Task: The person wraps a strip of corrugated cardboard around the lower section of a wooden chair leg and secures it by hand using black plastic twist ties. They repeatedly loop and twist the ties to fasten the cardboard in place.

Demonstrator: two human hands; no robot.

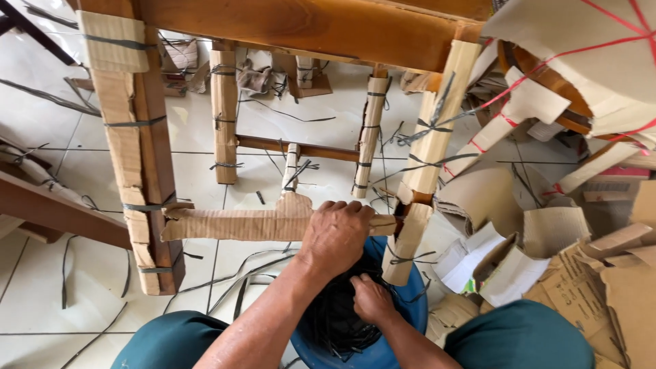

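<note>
Knees in green trousers [519, 335] frame a blue bucket [410, 314] of black straps [335, 321]; the right hand [372, 299] pinches straps there, while the left hand [336, 236] closes around the cardboard-wrapped chair rung [239, 224] above the tiled floor [41, 287]

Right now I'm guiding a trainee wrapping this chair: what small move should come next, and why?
Probably draw one black strap from the blue bucket: the left hand presses the brown cardboard sleeve onto the wooden rung, unbound there, while the right hand is in the black strap bundle.
</note>
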